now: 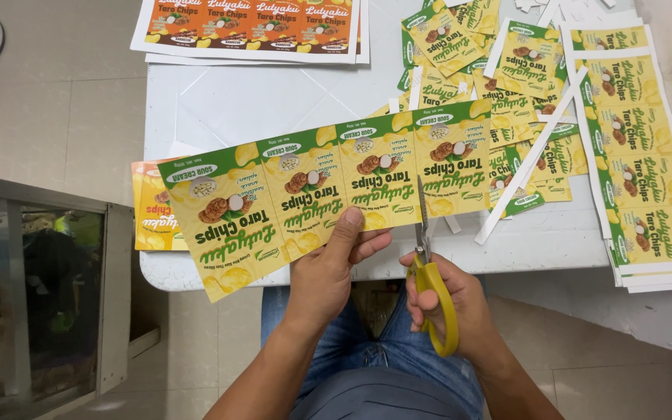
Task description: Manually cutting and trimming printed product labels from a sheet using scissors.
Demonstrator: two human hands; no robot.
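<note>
A white table [219, 101] stands over a tiled floor. In my head view, a yellow-green label strip [328, 190] lies across it, long axis running left-right, slightly tilted. My left hand [328, 272] pinches the strip's lower edge with closed fingers. My right hand [449, 299] grips yellow scissors [429, 264], blades pointing up into the strip.

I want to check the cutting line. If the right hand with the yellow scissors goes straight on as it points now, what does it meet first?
The right hand aims the yellow scissors up the strip of yellow-green labels, between the last two labels; beyond lies bare white table.
</note>
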